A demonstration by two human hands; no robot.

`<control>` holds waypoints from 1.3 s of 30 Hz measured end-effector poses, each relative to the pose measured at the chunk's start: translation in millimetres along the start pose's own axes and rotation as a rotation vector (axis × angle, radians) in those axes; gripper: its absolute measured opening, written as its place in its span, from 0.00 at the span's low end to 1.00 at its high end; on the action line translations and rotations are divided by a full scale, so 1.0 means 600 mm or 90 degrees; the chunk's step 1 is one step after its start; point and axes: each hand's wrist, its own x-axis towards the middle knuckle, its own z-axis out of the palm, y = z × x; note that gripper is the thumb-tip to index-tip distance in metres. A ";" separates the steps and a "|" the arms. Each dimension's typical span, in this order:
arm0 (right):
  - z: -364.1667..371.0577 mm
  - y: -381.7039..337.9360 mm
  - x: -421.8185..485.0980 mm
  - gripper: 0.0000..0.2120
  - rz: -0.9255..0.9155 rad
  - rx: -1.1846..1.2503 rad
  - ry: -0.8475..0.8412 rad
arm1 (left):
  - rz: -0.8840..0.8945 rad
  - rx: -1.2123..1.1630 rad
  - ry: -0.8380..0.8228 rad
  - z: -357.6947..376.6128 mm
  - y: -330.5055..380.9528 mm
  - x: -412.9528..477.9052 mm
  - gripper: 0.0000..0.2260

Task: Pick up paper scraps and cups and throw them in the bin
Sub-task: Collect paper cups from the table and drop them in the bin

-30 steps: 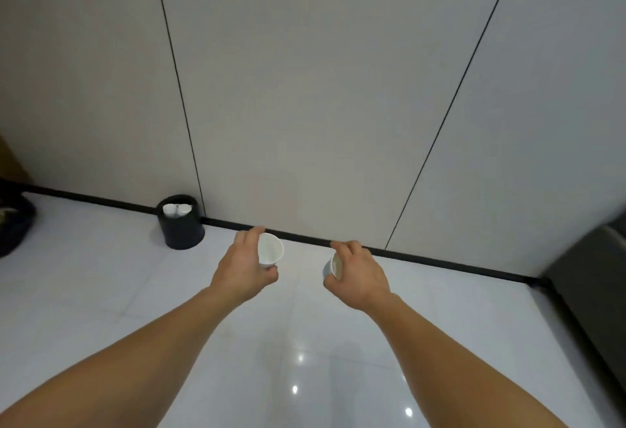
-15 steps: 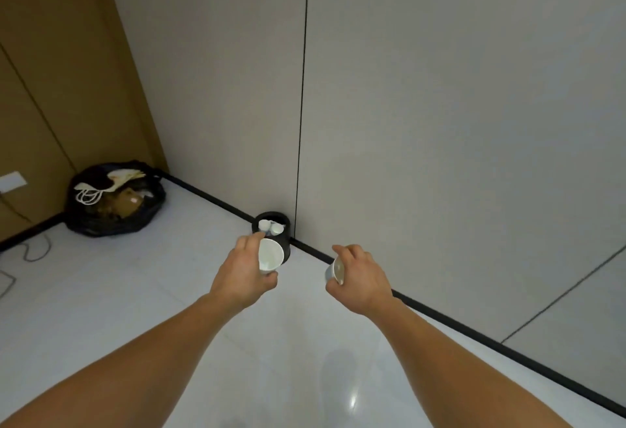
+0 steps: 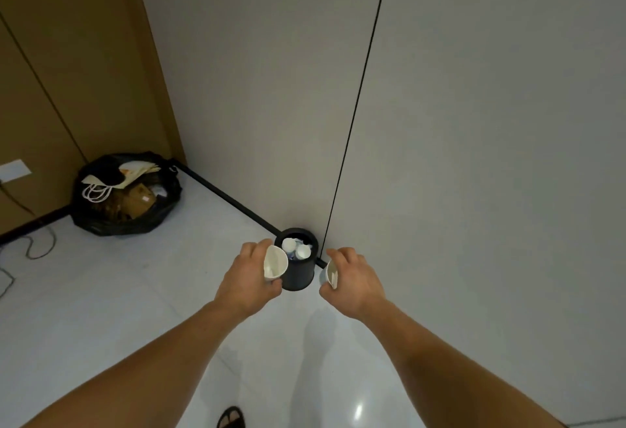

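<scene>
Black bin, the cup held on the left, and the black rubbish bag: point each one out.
black bin (image 3: pixel 301 275), head view, on its outer front wall.
left cup (image 3: pixel 275 262), head view, on its white inner wall.
black rubbish bag (image 3: pixel 111 226), head view, on its lower front plastic.

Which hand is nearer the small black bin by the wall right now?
Left. The left hand holds a cup overlapping the black bin at its left edge in view; the right hand, gripping another cup, sits to its right with a gap between.

Cup (image 3: pixel 275 262) in left hand (image 3: pixel 249 278), cup (image 3: pixel 331 273) in right hand (image 3: pixel 354 278), bin (image 3: pixel 301 275) seemingly beyond.
</scene>
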 end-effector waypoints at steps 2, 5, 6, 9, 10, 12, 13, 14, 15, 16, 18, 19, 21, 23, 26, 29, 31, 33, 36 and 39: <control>0.008 -0.014 0.063 0.33 0.007 0.001 -0.001 | 0.010 0.000 -0.006 -0.006 -0.024 0.071 0.35; 0.018 -0.023 0.144 0.33 0.028 0.023 0.012 | 0.032 0.006 -0.037 -0.008 -0.052 0.165 0.34; 0.023 -0.022 0.170 0.33 0.037 0.034 0.015 | 0.034 0.009 -0.050 -0.005 -0.061 0.195 0.34; 0.038 -0.004 0.236 0.33 0.082 0.056 0.002 | 0.021 0.005 -0.098 0.014 -0.086 0.280 0.34; 0.046 0.007 0.256 0.33 0.095 0.064 -0.005 | 0.012 0.001 -0.110 0.024 -0.094 0.308 0.34; 0.066 0.033 0.300 0.34 0.122 0.085 -0.018 | -0.005 -0.003 -0.131 0.052 -0.106 0.366 0.34; 0.078 0.049 0.325 0.34 0.134 0.096 -0.024 | -0.012 -0.005 -0.138 0.069 -0.111 0.398 0.34; 0.091 0.065 0.352 0.34 0.144 0.107 -0.029 | -0.017 -0.009 -0.144 0.088 -0.114 0.430 0.34; 0.105 0.080 0.380 0.34 0.152 0.116 -0.034 | -0.018 -0.011 -0.150 0.107 -0.116 0.461 0.34; 0.121 0.096 0.413 0.33 0.159 0.124 -0.038 | -0.014 -0.011 -0.157 0.129 -0.120 0.495 0.35; 0.156 0.128 0.482 0.33 0.183 0.155 -0.048 | -0.012 -0.006 -0.178 0.176 -0.133 0.558 0.35; 0.175 0.143 0.515 0.33 0.199 0.175 -0.051 | -0.011 -0.002 -0.190 0.200 -0.141 0.588 0.35; 0.218 0.173 0.577 0.33 0.226 0.204 -0.058 | 0.002 0.010 -0.211 0.254 -0.162 0.645 0.37; 0.266 0.201 0.632 0.33 0.239 0.218 -0.068 | -0.014 0.018 -0.234 0.310 -0.191 0.697 0.38; 0.350 0.244 0.701 0.33 0.256 0.220 -0.074 | -0.014 0.013 -0.256 0.398 -0.238 0.764 0.40; 0.445 0.274 0.754 0.33 0.284 0.233 -0.074 | 0.014 0.015 -0.286 0.487 -0.299 0.812 0.40; 0.518 0.291 0.784 0.33 0.304 0.241 -0.066 | 0.032 0.024 -0.301 0.552 -0.344 0.837 0.38; 0.589 0.302 0.807 0.33 0.323 0.246 -0.060 | 0.048 0.019 -0.317 0.615 -0.389 0.853 0.37; 0.686 0.317 0.834 0.33 0.350 0.239 -0.030 | 0.078 0.016 -0.333 0.698 -0.452 0.864 0.37; 0.761 0.327 0.857 0.33 0.363 0.236 -0.014 | 0.094 0.039 -0.351 0.756 -0.505 0.867 0.37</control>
